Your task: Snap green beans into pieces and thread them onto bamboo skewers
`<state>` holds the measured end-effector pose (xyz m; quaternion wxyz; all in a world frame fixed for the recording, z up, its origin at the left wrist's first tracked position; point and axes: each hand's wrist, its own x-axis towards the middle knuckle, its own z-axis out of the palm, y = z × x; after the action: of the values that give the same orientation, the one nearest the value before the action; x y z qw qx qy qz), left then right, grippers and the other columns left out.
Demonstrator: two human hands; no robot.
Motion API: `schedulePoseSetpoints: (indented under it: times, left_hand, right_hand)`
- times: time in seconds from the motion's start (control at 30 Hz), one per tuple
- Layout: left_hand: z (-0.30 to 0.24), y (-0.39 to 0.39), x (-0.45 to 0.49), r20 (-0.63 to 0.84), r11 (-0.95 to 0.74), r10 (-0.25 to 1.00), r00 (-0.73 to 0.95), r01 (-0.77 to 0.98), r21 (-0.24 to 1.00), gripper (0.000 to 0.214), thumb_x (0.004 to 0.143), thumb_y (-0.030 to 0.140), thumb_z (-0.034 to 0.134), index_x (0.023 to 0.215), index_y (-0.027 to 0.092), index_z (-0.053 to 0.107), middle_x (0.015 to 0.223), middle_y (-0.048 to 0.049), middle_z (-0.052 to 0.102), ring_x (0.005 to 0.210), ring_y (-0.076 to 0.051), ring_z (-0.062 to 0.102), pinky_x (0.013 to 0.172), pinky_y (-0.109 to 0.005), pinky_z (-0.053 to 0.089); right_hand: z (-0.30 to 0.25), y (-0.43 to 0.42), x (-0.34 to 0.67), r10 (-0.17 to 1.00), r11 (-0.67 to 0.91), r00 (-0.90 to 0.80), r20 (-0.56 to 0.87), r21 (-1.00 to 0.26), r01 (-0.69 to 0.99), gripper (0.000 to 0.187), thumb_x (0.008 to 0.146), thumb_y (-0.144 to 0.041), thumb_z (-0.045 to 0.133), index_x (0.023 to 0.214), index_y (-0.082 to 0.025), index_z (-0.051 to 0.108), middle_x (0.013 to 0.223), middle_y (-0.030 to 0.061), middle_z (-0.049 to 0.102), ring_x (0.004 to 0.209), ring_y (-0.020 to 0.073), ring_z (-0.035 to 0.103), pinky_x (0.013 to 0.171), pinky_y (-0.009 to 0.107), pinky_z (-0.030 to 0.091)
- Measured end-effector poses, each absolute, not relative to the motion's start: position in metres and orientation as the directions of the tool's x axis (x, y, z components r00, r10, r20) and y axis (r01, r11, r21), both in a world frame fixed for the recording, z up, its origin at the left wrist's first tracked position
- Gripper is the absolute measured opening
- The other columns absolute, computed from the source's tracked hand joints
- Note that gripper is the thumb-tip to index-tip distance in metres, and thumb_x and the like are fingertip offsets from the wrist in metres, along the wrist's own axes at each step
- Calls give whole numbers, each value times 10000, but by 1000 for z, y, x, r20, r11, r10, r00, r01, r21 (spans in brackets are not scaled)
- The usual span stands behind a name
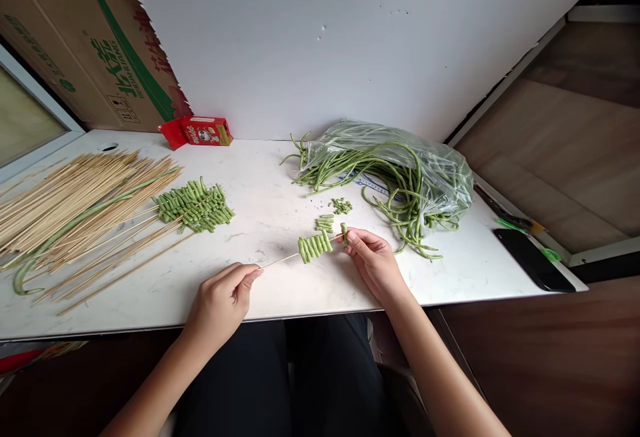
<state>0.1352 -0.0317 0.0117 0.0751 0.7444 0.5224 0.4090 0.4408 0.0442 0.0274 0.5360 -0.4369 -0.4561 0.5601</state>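
Pinched in my left hand (223, 297) is a thin wooden skewer (281, 261), held slanting up to the right. Several short green bean pieces (315, 247) are threaded side by side on it near its far end. My right hand (373, 260) pinches one more bean piece (345, 234) at the skewer's tip; whether the tip has pierced it I cannot tell. Just beyond, cut bean pieces (325, 223) lie in a row on the white table (280, 297), with a small heap of bean ends (341, 205) behind them.
Loose skewers (75, 197) cover the left side, with filled bean skewers (195, 205) beside them. Long beans (350, 163) spill from a clear plastic bag (445, 163) at the back right. A black phone (533, 259) lies at the right edge; a red box (207, 131) stands against the back panel.
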Motion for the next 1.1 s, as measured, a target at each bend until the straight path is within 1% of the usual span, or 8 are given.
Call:
schedulePoseSetpoints:
  times: [0.13,0.23,0.4,0.67,0.77,0.93,1.1]
  left_hand:
    - [14,-32,136,540,-451,833,122,715,534,160,1046,182,576,1006,179,731,876,-36,763,759,-147,714,719,-242,543]
    - [14,-32,136,542,-449,832,118,716,534,164,1044,178,575,1000,180,733,871,-35,764,750,-144,712,711,-242,543]
    - [13,-32,135,520,-427,847,112,725,540,198,1055,209,555,998,191,744,866,-43,766,749,-157,714,710,-255,551]
    - [10,-32,135,533,-440,839,113,718,540,192,1047,193,564,996,188,748,851,-37,763,733,-151,709,686,-253,535]
    - [11,-32,135,535,-443,837,114,714,541,194,1049,191,560,996,185,746,859,-40,767,723,-150,708,680,-251,533]
    - [12,-32,136,544,-448,831,112,713,538,192,1044,182,564,992,180,749,831,-34,757,726,-150,713,675,-242,525]
    - [12,-31,136,547,-451,829,114,714,535,181,1041,169,571,988,181,744,841,-32,758,736,-146,711,681,-238,524]
  right_hand:
    - [26,45,442,999,-5,-42,3,-981,-195,249,847,-485,860,945,-256,848,984,54,813,849,202,669,799,357,538]
    - [27,45,442,999,-15,-40,-7,-977,-214,229,836,-460,877,944,-259,856,975,48,811,826,189,658,806,352,537]
    - [29,44,442,999,-49,-12,-48,-972,-232,225,803,-436,905,925,-253,860,927,40,801,809,189,664,838,372,554]
    - [29,45,441,999,-43,0,-44,-972,-232,224,775,-439,924,885,-256,858,889,37,796,798,193,662,843,389,563]
    - [28,44,441,999,-40,-7,-39,-970,-238,208,788,-429,918,888,-257,857,882,32,796,798,187,661,852,383,554]
    - [25,44,441,1000,-12,-24,-8,-980,-200,177,819,-411,900,876,-251,849,880,30,792,850,198,680,915,383,540]
    - [25,45,441,999,-10,-43,-1,-981,-191,174,833,-413,891,852,-247,841,865,29,787,848,196,680,910,370,534]
